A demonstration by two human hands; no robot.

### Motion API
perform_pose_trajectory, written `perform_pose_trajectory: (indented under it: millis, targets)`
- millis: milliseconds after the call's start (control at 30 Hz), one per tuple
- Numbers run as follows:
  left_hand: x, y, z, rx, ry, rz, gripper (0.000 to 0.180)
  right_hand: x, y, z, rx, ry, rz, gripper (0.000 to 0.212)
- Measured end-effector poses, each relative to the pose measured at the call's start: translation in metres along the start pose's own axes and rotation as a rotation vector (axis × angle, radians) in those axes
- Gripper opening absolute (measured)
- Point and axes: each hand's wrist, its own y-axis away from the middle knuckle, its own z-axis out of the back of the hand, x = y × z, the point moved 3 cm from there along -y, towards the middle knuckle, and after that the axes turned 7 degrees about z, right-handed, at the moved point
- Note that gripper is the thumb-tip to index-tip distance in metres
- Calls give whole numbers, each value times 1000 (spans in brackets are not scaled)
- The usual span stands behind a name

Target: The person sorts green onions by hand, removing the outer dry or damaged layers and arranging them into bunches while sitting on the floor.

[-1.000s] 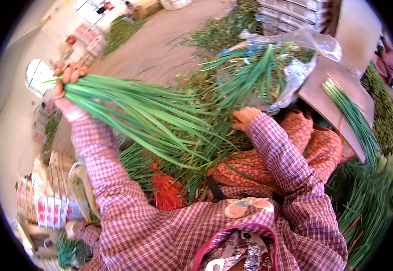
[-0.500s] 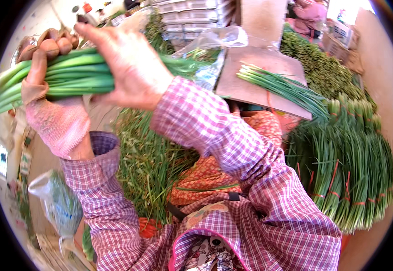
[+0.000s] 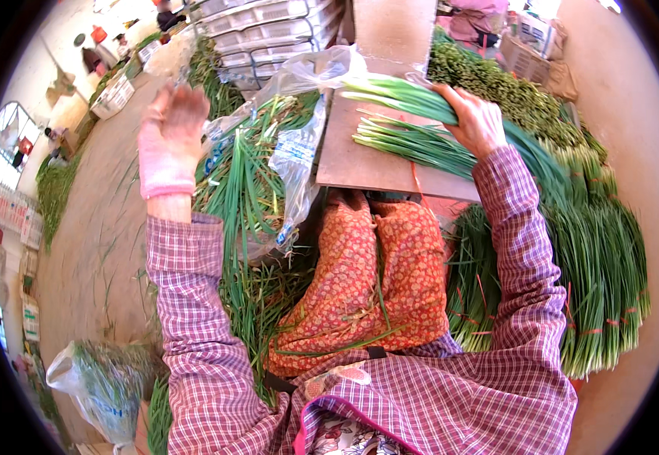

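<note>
My right hand (image 3: 477, 120) is closed around a bunch of garlic chives (image 3: 401, 95), whose pale stem ends point left and green leaves trail right. This bunch is just above or on a brown board (image 3: 344, 167); I cannot tell if it touches. Another bunch of chives (image 3: 413, 145) lies on the board, nearer me. A thin red tie (image 3: 416, 177) hangs over the board's near edge. Off to the left, my left hand (image 3: 170, 144), in a pink fingerless glove, is raised over the floor; motion smears its fingers, and no chives show in it.
A clear plastic bag (image 3: 299, 163) of loose leaves lies left of the board. Tied chive bundles (image 3: 594, 258) are stacked on the right, with a greener heap (image 3: 481, 83) behind. White crates (image 3: 269, 34) stand at the back. Another filled bag (image 3: 109, 387) sits lower left.
The bunch of chives has travelled from the far left to over the board, now in my right hand alone. My left hand has let go of it. The view has turned somewhat too.
</note>
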Motion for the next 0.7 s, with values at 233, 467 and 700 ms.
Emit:
perform_pose_trajectory:
  millis: [233, 467, 700]
  targets:
    - [17, 9, 102, -419, -959, 4, 23, -48, 43, -105, 362, -253, -211, 73]
    - [76, -23, 97, -454, -1838, 301, 69, -24, 42, -113, 365, -222, -191, 88]
    - [85, -45, 141, -488, -1491, 385, 26, 49, -8, -90, 131, -659, -27, 39]
